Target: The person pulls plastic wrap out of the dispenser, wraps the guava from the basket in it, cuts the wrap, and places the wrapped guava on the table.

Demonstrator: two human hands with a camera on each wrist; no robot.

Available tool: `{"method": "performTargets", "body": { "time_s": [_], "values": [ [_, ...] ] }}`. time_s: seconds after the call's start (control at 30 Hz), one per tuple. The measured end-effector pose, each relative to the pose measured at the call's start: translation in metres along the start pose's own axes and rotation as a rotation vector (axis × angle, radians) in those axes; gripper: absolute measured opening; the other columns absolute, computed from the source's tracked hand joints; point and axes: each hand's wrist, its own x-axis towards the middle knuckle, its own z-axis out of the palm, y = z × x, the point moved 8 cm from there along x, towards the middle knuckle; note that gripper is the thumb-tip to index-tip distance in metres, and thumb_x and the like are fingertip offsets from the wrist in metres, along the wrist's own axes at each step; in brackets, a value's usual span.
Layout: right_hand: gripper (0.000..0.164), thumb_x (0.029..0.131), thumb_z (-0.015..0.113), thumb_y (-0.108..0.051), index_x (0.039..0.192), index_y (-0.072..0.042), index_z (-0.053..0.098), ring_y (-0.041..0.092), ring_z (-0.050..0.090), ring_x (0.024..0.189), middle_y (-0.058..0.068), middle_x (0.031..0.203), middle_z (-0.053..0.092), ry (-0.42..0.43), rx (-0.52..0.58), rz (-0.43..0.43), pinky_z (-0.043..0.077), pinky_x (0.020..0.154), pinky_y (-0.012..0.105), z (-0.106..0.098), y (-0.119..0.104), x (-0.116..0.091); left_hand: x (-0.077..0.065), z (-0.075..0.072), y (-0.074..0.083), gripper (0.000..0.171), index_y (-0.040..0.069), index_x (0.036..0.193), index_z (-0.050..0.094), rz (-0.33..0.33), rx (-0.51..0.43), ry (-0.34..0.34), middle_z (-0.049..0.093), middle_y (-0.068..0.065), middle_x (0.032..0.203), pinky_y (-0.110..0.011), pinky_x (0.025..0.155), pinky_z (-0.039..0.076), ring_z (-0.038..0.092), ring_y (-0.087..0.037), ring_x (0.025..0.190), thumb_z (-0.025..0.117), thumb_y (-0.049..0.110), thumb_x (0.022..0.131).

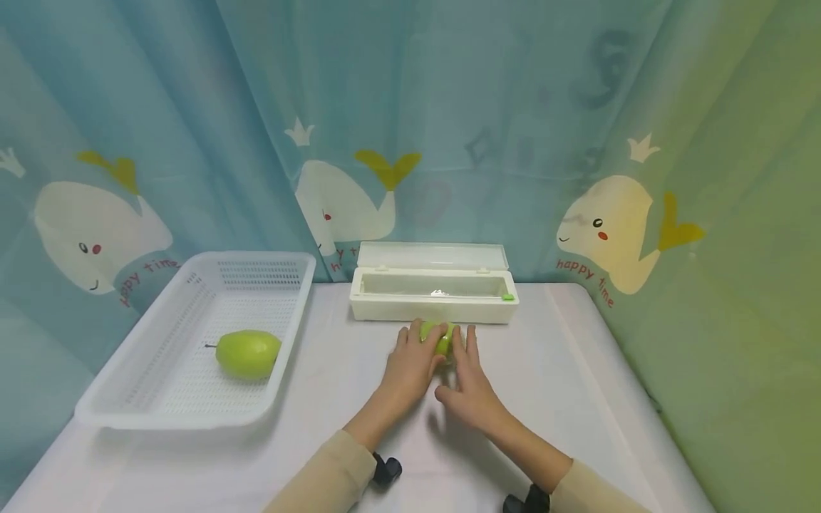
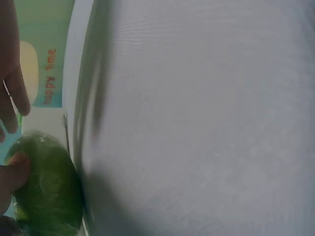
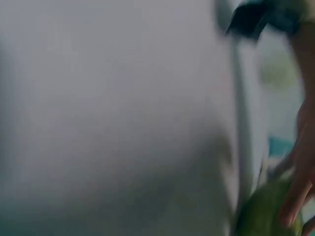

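Note:
A green pear [image 1: 427, 330] with glossy clear plastic film about it is at the middle of the white table, just before a white cling film box [image 1: 436, 308]. My left hand [image 1: 410, 363] grips this pear from the left; in the left wrist view the thumb presses on the film-covered pear [image 2: 49, 189]. My right hand [image 1: 471, 392] is at its right side with fingers extended and the thumb apart. The right wrist view is blurred, with fingers of the right hand [image 3: 300, 182] over the pear [image 3: 263, 211]. Both hands hide much of the fruit.
At the left stands a white plastic basket [image 1: 179, 417] with another green pear [image 1: 249, 354] in it. The cling film box's lid [image 1: 432, 255] is raised, and a green slider [image 1: 508, 297] sits on its right end. A whale-printed curtain [image 1: 449, 107] hangs behind the table.

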Motion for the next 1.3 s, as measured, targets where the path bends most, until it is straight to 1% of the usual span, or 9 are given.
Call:
{"method": "performTargets", "body": {
  "time_s": [0.1, 0.17, 0.3, 0.43, 0.63, 0.77, 0.93, 1.13, 1.3],
  "values": [
    [0.099, 0.074, 0.062, -0.010, 0.156, 0.008, 0.009, 0.047, 0.009, 0.149, 0.030, 0.163, -0.002, 0.026, -0.209, -0.165, 0.032, 0.111, 0.064, -0.007, -0.002, 0.011, 0.001, 0.000, 0.000, 0.054, 0.026, 0.144, 0.046, -0.002, -0.029, -0.013, 0.044, -0.023, 0.147, -0.054, 0.073, 0.059, 0.050, -0.045, 0.126, 0.065, 0.036, 0.094],
    [0.098, 0.074, 0.062, -0.009, 0.155, 0.010, 0.010, 0.046, 0.008, 0.150, 0.029, 0.163, 0.003, 0.015, -0.287, -0.209, 0.032, 0.112, 0.061, -0.008, 0.003, 0.015, 0.001, 0.002, -0.001, 0.055, 0.026, 0.145, 0.046, -0.013, -0.053, -0.033, 0.042, -0.024, 0.150, -0.059, 0.077, 0.057, 0.048, -0.051, 0.129, 0.064, 0.038, 0.094],
    [0.098, 0.075, 0.064, -0.009, 0.155, 0.010, 0.011, 0.040, 0.012, 0.151, 0.028, 0.163, 0.008, -0.027, -0.398, -0.234, 0.037, 0.112, 0.054, -0.005, 0.013, 0.014, 0.001, 0.006, -0.001, 0.057, 0.026, 0.147, 0.045, -0.017, -0.059, -0.065, 0.039, -0.026, 0.152, -0.062, 0.083, 0.055, 0.044, -0.055, 0.131, 0.061, 0.041, 0.094],
    [0.101, 0.075, 0.068, -0.012, 0.154, 0.011, 0.009, 0.040, 0.011, 0.151, 0.029, 0.163, 0.007, -0.022, -0.480, -0.265, 0.037, 0.113, 0.050, -0.003, 0.012, 0.010, 0.002, 0.003, 0.002, 0.060, 0.024, 0.147, 0.044, -0.008, -0.026, -0.048, 0.040, -0.026, 0.151, -0.059, 0.082, 0.056, 0.046, -0.053, 0.129, 0.063, 0.041, 0.092],
    [0.099, 0.076, 0.070, -0.015, 0.151, 0.018, 0.012, 0.047, 0.010, 0.149, 0.036, 0.160, 0.006, -0.011, -0.579, -0.305, 0.026, 0.118, 0.052, 0.003, 0.002, 0.003, 0.001, -0.006, 0.003, 0.081, 0.009, 0.154, 0.030, -0.033, -0.048, -0.018, 0.044, -0.028, 0.148, -0.060, 0.083, 0.056, 0.049, -0.051, 0.128, 0.072, 0.033, 0.088],
    [0.096, 0.077, 0.070, -0.016, 0.148, 0.020, 0.018, 0.054, 0.015, 0.146, 0.041, 0.157, 0.008, -0.018, -0.662, -0.340, 0.029, 0.116, 0.054, 0.009, -0.005, -0.003, 0.002, -0.008, 0.000, 0.080, 0.001, 0.152, 0.031, -0.045, -0.064, -0.026, 0.043, -0.027, 0.149, -0.060, 0.086, 0.054, 0.049, -0.051, 0.129, 0.072, 0.029, 0.089],
    [0.091, 0.077, 0.070, -0.016, 0.147, 0.020, 0.024, 0.053, 0.017, 0.146, 0.041, 0.156, 0.011, -0.049, -0.682, -0.327, 0.029, 0.117, 0.054, 0.013, -0.011, -0.013, 0.002, -0.007, -0.003, 0.074, -0.001, 0.149, 0.039, -0.044, -0.046, -0.049, 0.041, -0.025, 0.152, -0.059, 0.090, 0.053, 0.047, -0.050, 0.131, 0.070, 0.032, 0.091],
    [0.085, 0.083, 0.070, -0.019, 0.151, 0.011, 0.027, 0.046, 0.020, 0.147, 0.035, 0.159, 0.012, -0.151, -0.607, -0.269, 0.030, 0.116, 0.054, 0.010, -0.017, -0.025, 0.004, -0.008, -0.005, 0.070, 0.001, 0.149, 0.040, -0.050, -0.006, -0.040, 0.042, -0.024, 0.152, -0.059, 0.087, 0.055, 0.048, -0.049, 0.131, 0.066, 0.034, 0.094],
    [0.069, 0.082, 0.076, -0.018, 0.144, -0.004, 0.051, 0.044, 0.047, 0.133, 0.025, 0.149, 0.044, -0.010, -0.588, -0.333, 0.042, 0.107, 0.057, -0.018, -0.031, -0.017, 0.005, -0.007, -0.003, 0.071, 0.003, 0.150, 0.039, -0.039, 0.004, -0.061, 0.038, -0.022, 0.155, -0.062, 0.087, 0.053, 0.042, -0.049, 0.136, 0.069, 0.033, 0.093]
  ]
}}
